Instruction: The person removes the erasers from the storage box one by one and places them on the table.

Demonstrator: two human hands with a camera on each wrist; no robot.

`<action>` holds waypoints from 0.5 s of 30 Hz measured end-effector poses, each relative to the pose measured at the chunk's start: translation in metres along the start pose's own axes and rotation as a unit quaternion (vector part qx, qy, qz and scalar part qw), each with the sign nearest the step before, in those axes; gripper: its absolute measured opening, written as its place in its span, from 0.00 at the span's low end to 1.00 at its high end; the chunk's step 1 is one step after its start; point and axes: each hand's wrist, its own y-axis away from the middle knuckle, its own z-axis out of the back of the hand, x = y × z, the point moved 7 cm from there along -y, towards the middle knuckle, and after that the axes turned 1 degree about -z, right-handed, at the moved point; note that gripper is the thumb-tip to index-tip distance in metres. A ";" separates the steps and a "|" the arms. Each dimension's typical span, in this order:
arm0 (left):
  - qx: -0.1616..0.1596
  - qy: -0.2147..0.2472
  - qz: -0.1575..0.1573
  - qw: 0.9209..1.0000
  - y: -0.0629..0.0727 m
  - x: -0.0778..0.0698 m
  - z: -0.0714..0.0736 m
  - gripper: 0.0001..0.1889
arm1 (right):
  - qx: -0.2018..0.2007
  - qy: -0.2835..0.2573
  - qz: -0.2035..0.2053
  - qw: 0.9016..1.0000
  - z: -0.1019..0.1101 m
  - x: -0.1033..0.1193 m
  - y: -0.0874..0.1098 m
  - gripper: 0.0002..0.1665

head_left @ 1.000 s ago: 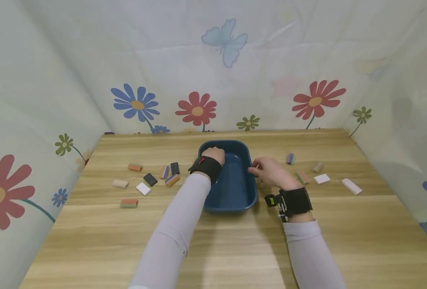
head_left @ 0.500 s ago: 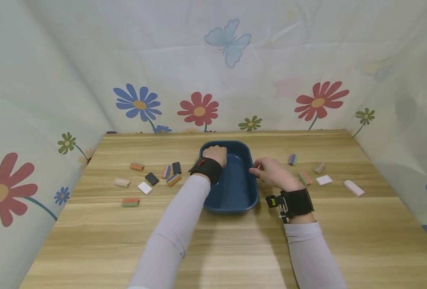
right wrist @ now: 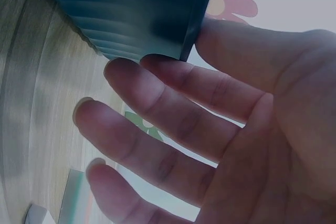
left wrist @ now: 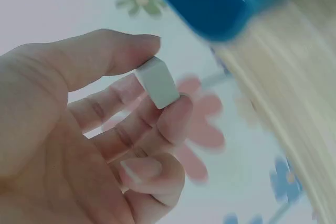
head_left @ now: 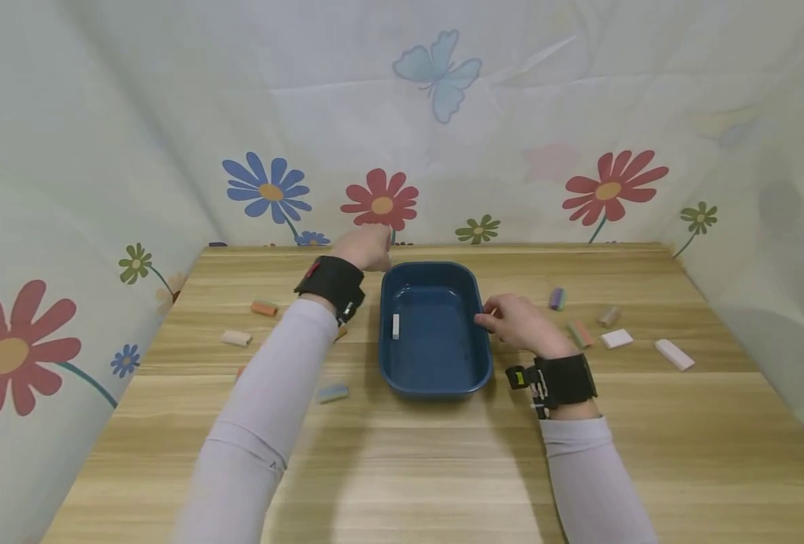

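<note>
My left hand (head_left: pixel 366 246) is raised over the back left corner of the blue plastic basin (head_left: pixel 436 389). In the left wrist view it pinches a small white eraser (left wrist: pixel 160 83) between thumb and a fingertip, the other fingers loosely bent. Another white eraser (head_left: pixel 396 326) lies inside the basin, along its left wall. At the basin's right side my right hand (head_left: pixel 521 325) holds the rim. The right wrist view has the thumb at the rim's edge and fingertips against the outer wall (right wrist: pixel 131 19).
Left of the basin lie a beige eraser (head_left: pixel 236 338), an orange striped one (head_left: pixel 264 308) and a blue-grey one (head_left: pixel 332 393); my left arm hides others. Several more lie to the right, including a long white one (head_left: pixel 674 354). A flowered cloth stands behind the table.
My left hand has come up out of the basin and moved left and back, uncovering the white eraser inside. My right hand stays at the rim.
</note>
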 end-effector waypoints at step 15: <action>0.013 0.037 0.089 0.995 0.040 0.131 -0.016 0.07 | 0.013 -0.012 0.007 1.000 0.002 0.002 0.004 0.14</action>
